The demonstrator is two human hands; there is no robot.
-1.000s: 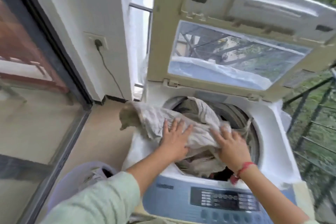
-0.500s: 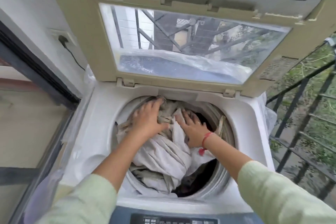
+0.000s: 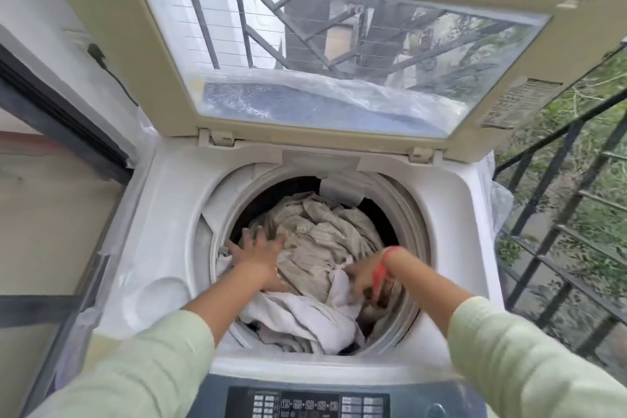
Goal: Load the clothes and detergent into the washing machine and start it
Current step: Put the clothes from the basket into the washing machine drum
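Pushed deeper than half a second ago: clothes (image 3: 322,241), bunched under and beyond the fingertips inside the washing machine (image 3: 163,231). Left hand (image 3: 258,256) splayed flat, pressing. Right hand (image 3: 364,276) blurred, perhaps pinching cloth; cannot tell. Loading nearly finished, detergent unseen.

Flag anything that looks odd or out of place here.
Clear plastic wrap clings round the washing machine's sides, bunched at its right rear corner. The white cloth heaps up against the drum's front rim, not yet pushed down. Nothing looks spilled or broken.
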